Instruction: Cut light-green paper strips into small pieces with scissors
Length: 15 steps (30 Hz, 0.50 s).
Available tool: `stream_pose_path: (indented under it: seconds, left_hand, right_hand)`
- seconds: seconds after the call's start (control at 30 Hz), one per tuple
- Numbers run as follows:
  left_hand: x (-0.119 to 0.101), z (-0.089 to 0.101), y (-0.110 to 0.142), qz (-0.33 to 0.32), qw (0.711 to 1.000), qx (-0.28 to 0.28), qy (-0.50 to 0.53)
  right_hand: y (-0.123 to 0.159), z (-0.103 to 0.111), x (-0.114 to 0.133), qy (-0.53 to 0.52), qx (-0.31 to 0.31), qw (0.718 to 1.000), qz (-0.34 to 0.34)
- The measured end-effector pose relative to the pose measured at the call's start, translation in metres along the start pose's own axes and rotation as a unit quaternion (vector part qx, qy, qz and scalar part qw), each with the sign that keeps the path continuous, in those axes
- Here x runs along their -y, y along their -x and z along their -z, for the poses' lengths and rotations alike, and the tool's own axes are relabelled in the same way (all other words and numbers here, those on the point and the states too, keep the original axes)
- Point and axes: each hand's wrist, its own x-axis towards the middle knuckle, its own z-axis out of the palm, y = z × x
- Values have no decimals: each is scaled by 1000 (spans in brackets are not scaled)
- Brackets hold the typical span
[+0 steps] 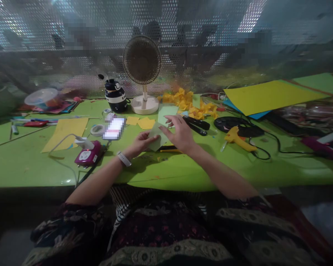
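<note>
One pale green sheet [156, 142], pinched in left hand's thumb-and-finger grip [144, 143]

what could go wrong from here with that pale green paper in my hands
The fan stands close behind the paper; if switched on, it might lift loose pieces such as the small yellow papers. The yellow glue gun lies near the right hand, so a sleeve or forearm might brush its nozzle, possibly hot.
</note>
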Motion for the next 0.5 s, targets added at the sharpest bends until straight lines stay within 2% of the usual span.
stream_pose_path:
  seconds: [0.1, 0.2, 0.37, 0.5]
  left_hand:
    - [1, 1, -2, -22, 1000, -8, 14]
    - [0, 1, -4, -54, 998, -29, 31]
    - [-5, -1, -2, -49, 997, -21, 48]
    - [-5, -3, 0, -37, 999, -4, 30]
  right_hand:
    - [-2, 1, -1, -56, 14, 997, -45]
    - [-4, 4, 1, -57, 31, 994, -83]
    - [-4, 8, 6, -38, 60, 994, -81]
    - [-3, 8, 6, -47, 56, 994, -82]
